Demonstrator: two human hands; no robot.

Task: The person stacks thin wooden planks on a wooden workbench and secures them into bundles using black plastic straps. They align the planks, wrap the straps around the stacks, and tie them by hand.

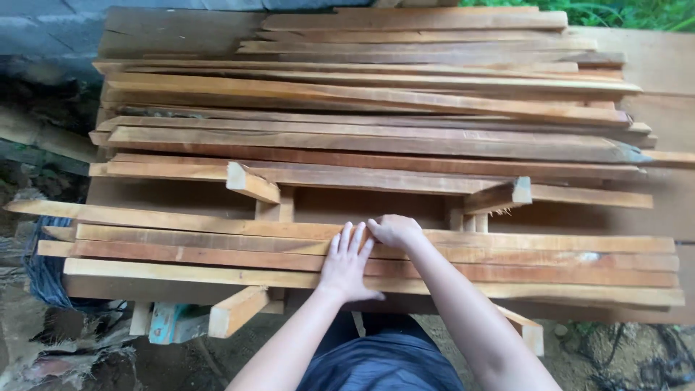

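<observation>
Two groups of long wooden strips lie across the counter (181, 195). The far stack (376, 108) is large, many layers deep, reddish and pale pieces lying roughly parallel. The near stack (362, 257) holds only a handful of strips, along the counter's front edge. A bare gap of counter shows between the two.

Left hand (346, 262) lies flat, fingers spread wide, palm down on the near strips, gripping nothing. Right hand (394, 230) is curled, knuckles up, at the far edge of the same near stack, just beside the left fingertips; whether its fingers are closed on a strip I cannot tell.

Judging by the lay, the near group looks partly gathered and evened, its left ends ragged, not flush.

Short angled blocks (250, 182) stick out between the stacks. The counter's legs and underside are mostly hidden. Strip ends at right run to the picture's edge. Clutter below left (65, 340) is too dim to identify.
</observation>
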